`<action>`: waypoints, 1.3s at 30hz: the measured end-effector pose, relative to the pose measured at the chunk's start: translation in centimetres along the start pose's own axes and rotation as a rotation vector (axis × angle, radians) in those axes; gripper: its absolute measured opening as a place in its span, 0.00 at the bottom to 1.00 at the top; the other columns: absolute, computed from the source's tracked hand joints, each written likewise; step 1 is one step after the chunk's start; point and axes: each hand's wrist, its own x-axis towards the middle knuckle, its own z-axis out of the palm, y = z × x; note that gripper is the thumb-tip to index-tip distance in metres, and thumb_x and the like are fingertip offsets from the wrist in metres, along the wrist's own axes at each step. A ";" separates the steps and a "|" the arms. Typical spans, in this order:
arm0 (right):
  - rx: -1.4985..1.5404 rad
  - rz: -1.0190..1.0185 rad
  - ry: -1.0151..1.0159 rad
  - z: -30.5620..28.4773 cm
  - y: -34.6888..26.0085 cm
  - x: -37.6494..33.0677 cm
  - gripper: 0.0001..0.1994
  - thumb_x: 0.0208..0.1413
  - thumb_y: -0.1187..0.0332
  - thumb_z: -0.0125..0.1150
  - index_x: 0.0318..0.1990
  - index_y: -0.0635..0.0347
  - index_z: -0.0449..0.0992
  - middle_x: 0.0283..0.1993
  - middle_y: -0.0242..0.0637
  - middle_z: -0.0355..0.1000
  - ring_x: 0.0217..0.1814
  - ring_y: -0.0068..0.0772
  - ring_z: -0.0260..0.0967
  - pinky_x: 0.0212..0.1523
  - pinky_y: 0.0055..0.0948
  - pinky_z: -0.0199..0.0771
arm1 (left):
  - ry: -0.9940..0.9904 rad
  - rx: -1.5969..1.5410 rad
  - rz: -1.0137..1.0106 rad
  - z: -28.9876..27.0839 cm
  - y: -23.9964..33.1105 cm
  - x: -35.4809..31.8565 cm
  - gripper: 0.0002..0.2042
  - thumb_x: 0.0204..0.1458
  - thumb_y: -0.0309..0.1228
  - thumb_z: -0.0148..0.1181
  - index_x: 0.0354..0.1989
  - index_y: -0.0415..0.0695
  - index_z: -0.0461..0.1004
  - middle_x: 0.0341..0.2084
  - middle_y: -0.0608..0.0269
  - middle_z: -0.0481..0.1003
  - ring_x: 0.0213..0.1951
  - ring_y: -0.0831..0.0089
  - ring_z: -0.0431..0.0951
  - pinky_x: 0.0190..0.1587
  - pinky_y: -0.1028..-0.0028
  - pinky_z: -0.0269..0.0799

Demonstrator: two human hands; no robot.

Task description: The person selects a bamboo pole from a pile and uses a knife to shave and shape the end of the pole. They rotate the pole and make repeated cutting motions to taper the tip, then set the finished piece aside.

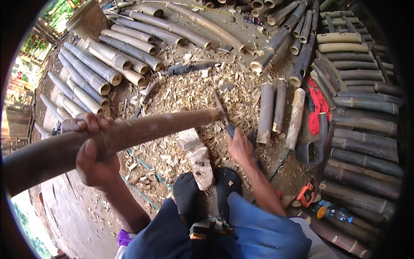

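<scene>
A thick brown bamboo pole [155, 128] slants across from the left rim, its pale cut end resting above or on a whitish wooden block [196, 157]; I cannot tell if they touch. My left hand [97, 151] wraps round the pole from below, fingers over its top. In my right hand [240, 146] is a knife [221, 108] with a dark handle, its blade pointing up and away, close beside the pole's cut end. Pale wood chips [172, 97] cover the ground under the pole. My feet in black socks [184, 194] flank the block.
Cut bamboo lengths [84, 71] lie in rows at the left and far side, with stacked bamboo [364, 125] along the right. Nearby are short pieces [266, 112], a red cloth [318, 105], an orange saw handle [305, 194], a plastic bottle [338, 213] and a bucket [88, 23].
</scene>
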 end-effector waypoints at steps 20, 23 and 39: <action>0.104 -0.249 -0.001 -3.1 -4.9 -2.9 0.18 0.73 0.57 0.52 0.55 0.65 0.65 0.28 0.50 0.78 0.27 0.54 0.80 0.25 0.50 0.79 | -0.450 -0.113 0.004 -4.6 -0.1 1.4 0.34 0.35 0.46 0.84 0.45 0.51 0.65 0.36 0.69 0.72 0.42 0.70 0.75 0.56 0.61 0.69; -0.065 -0.052 -0.013 -0.9 -2.2 -0.6 0.17 0.74 0.58 0.52 0.54 0.66 0.65 0.25 0.46 0.75 0.25 0.51 0.79 0.23 0.47 0.77 | -0.429 -0.175 -0.047 -3.8 -1.9 1.6 0.40 0.39 0.47 0.81 0.58 0.46 0.64 0.48 0.59 0.73 0.53 0.63 0.73 0.64 0.59 0.65; -0.079 0.343 0.543 -2.9 17.6 -10.5 0.37 0.63 0.63 0.63 0.75 0.64 0.54 0.64 0.61 0.65 0.64 0.64 0.66 0.65 0.55 0.65 | 0.799 -0.198 -0.402 -20.4 -1.3 -13.7 0.24 0.59 0.39 0.70 0.60 0.42 0.73 0.59 0.51 0.76 0.62 0.55 0.75 0.66 0.45 0.73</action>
